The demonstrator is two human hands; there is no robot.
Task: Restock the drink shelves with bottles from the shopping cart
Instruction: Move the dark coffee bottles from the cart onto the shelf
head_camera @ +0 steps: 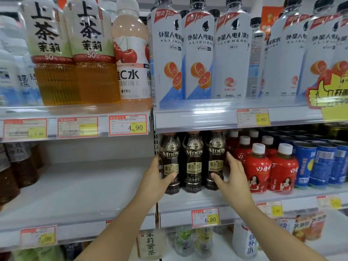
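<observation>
Three dark coffee bottles stand in a row at the front of the middle shelf. My left hand wraps around the left coffee bottle, thumb across its label. My right hand grips the right coffee bottle from its right side, thumb on the front. The middle coffee bottle stands between them, untouched. No shopping cart is in view.
Red bottles with white caps and blue cans stand right of the coffee. Tall white sports-drink bottles and tea bottles fill the upper shelf. The shelf section left of the coffee holds only brown bottles at its far left.
</observation>
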